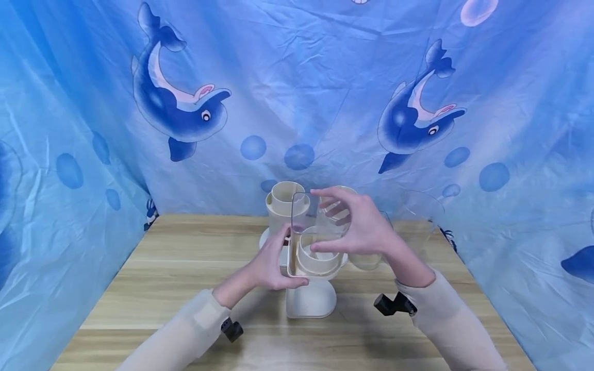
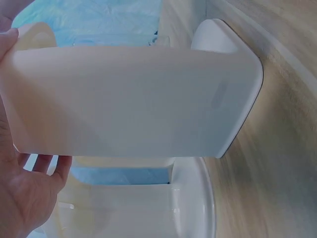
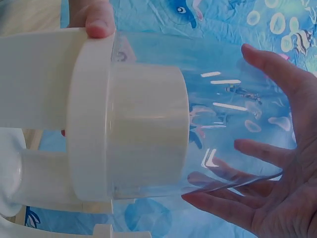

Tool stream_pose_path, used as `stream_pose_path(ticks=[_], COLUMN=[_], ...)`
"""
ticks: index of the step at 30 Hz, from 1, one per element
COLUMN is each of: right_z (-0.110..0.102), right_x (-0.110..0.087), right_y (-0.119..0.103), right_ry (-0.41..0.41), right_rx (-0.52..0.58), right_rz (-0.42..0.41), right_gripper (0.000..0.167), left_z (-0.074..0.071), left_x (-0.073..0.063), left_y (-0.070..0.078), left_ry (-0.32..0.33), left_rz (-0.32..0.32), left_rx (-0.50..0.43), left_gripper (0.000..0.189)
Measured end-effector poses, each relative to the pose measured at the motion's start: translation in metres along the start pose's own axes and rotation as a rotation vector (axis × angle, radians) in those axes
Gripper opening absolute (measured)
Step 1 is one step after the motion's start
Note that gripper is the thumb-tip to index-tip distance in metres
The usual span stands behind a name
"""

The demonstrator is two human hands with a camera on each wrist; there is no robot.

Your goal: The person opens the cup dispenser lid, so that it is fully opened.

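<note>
A clear square-walled container (image 1: 303, 219) with a cream ring inside (image 1: 320, 260) sits tilted on a cream appliance base (image 1: 311, 304) at the middle of the wooden table (image 1: 185, 268). My left hand (image 1: 280, 260) grips the container's lower left edge, thumb curled under it. My right hand (image 1: 334, 221) spans its open end between thumb and spread fingers. The right wrist view shows the clear container (image 3: 233, 99), its cream collar (image 3: 143, 134), my right hand (image 3: 267, 148) and the left thumb (image 3: 99, 20). In the left wrist view the cream base (image 2: 138, 99) fills the frame beside my left hand (image 2: 29, 188).
Behind the hands stand a cream cylinder part (image 1: 286, 203) and a clear cup (image 1: 419, 221) to the right. Another clear piece (image 1: 366, 260) lies under my right wrist. A blue dolphin-print cloth (image 1: 297, 103) walls in the table on three sides.
</note>
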State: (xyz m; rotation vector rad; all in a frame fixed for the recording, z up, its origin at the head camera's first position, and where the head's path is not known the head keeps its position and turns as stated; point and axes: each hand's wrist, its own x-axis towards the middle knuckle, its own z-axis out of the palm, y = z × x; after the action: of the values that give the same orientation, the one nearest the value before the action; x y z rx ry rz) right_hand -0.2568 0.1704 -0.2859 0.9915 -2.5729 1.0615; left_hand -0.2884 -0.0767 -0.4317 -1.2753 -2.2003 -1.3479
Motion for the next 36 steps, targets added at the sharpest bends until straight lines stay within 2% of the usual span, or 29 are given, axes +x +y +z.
stream_pose_path(ticks=[8,16,19,27,36], right_z=[-0.006,-0.008,-0.008,-0.006,-0.005], right_x=[0.009,0.006,0.002,-0.008,-0.003], right_y=[0.006,0.000,-0.006,-0.014,-0.009], right_ry=[-0.038,-0.058,-0.048,-0.002,0.016], right_rx=[0.071,0.022,-0.008,-0.040,-0.052], right_rz=[0.012,0.039,0.052,0.080,0.061], right_gripper=[0.092,0.096,0.098,0.097,0.095], left_z=[-0.003,-0.002,-0.002,-0.002,-0.005], left_x=[0.004,0.006,0.008,0.011,0.008], left_y=[0.000,0.000,0.001,0.003,-0.002], left_ry=[-0.029,-0.030,-0.050,-0.109,-0.144], left_rz=[-0.008,-0.020,-0.037,-0.028,-0.095], left_rx=[0.027,0.025,0.011,0.050,-0.028], left_gripper=[0.109,0.110,0.110,0.110,0.104])
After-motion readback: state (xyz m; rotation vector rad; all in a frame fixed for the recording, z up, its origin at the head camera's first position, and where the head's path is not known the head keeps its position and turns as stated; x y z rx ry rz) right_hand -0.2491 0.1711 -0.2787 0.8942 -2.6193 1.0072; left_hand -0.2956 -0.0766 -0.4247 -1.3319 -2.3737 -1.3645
